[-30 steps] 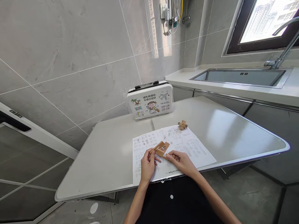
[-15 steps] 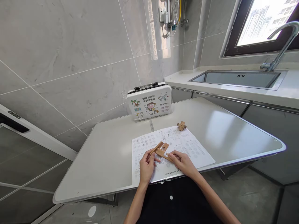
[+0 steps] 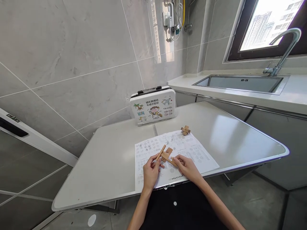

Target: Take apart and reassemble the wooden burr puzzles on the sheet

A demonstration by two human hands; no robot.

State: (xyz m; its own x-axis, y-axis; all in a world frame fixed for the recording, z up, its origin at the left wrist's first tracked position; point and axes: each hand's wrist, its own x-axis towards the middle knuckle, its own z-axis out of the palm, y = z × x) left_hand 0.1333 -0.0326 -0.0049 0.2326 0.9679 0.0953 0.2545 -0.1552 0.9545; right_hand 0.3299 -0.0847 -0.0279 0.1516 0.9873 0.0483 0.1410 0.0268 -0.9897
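1. The grey tiled wall [image 3: 72, 41] rises in front of you and to your left, crossed by pale joints.
2. Your pale counter [image 3: 112, 153] spreads below it, with a seam running across its middle.
3. Off to your right is the sink [image 3: 240, 83], with a curved tap [image 3: 289, 48] standing at its back edge.
4. The white suitcase [image 3: 153, 108] stands upright near the far edge of the counter (it has cartoon pictures and the word TRAVEL on its front).
5. Nearer to you, the printed sheet [image 3: 201, 159] lies flat, reaching the counter's near edge.
6. Your left hand [image 3: 151, 172] pinches a thin wooden stick [image 3: 160, 152], which tilts up and away from you.
7. Your right hand [image 3: 188, 166] grips the near right end of a notched wooden bar [image 3: 169, 158] that slants between your hands, above the sheet.
8. A flat wooden piece [image 3: 169, 150] shows just behind the bar; you cannot tell from here which fingers support it.
9. The small wooden cross [image 3: 185, 130] rests at the sheet's far right corner, well apart from both hands.
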